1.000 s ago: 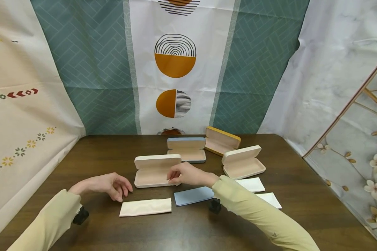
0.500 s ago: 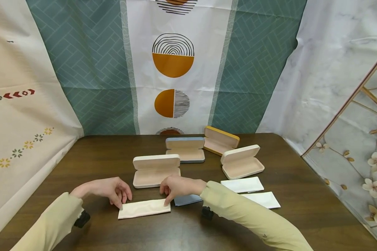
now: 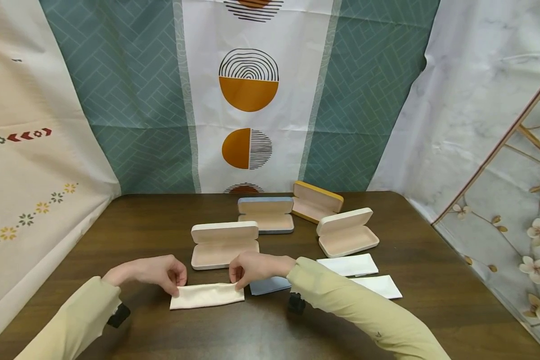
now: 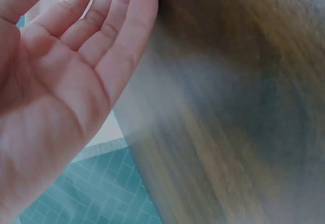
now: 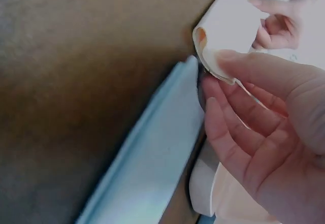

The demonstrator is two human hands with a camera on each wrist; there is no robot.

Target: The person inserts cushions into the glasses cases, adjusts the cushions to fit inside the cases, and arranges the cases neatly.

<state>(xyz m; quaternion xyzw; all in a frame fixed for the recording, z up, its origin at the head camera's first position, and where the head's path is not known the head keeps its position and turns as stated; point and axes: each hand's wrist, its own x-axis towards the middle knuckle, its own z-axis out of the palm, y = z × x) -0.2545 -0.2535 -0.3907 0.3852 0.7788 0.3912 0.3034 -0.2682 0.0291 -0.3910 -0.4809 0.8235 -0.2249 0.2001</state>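
Note:
A folded cream cloth (image 3: 207, 296) lies lengthwise before me in the head view. At its left end my left hand (image 3: 157, 271) pinches the far edge between thumb and fingers. My right hand (image 3: 258, 266) pinches the same edge near the right end. In the right wrist view the thumb presses on top of the cream cloth (image 5: 231, 23), with fingers beneath it and the fold's open end showing. The left wrist view shows the palm and curled fingers, but hides the cloth. Just behind the cloth stands an open cream glasses case (image 3: 220, 254). A folded blue cloth (image 3: 269, 286) is partly covered by the right hand.
Farther back stand an open blue case (image 3: 267, 223) and an open yellow case (image 3: 317, 204). To the right is another open cream case (image 3: 348, 241), with two folded white cloths (image 3: 348, 265) in front of it. Hanging fabric (image 3: 139, 100) borders the wooden table (image 3: 162, 217).
My right hand has come from beside the front case down to the cream cloth's right end. Both hands now pinch the cloth, and its far edge is slightly raised.

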